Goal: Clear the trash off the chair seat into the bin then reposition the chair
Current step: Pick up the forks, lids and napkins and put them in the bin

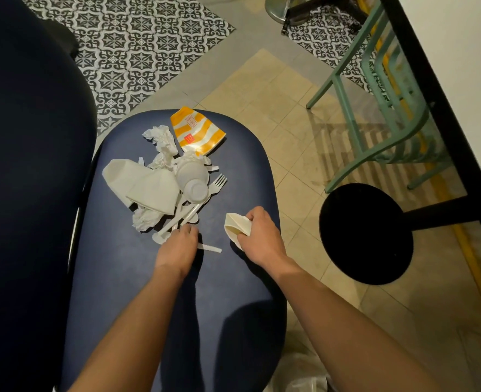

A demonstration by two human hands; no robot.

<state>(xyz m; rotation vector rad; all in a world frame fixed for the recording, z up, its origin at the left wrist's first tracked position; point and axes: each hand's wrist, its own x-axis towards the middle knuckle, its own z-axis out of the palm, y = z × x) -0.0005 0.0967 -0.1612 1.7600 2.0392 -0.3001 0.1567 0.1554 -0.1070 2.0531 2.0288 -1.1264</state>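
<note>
A dark blue chair seat point(233, 171) fills the middle of the view, with a pile of trash on it. The pile holds an orange-and-white striped paper box point(197, 131), crumpled napkins point(161, 140), a folded white paper plate point(143, 183), clear plastic cups point(192, 178) and white plastic cutlery, among it a fork point(216, 183). My left hand point(178, 247) reaches into the near edge of the pile, fingers curled down onto the cutlery handles point(182, 219); the grip itself is hidden. My right hand point(259, 236) grips a folded white paper piece point(235, 226) just above the seat.
The chair's dark blue backrest point(27, 165) rises at the left. A black round table base point(365, 233) and a green metal chair point(389, 108) stand on the floor to the right. A white plastic bag point(298, 374) shows at the bottom edge beside the seat.
</note>
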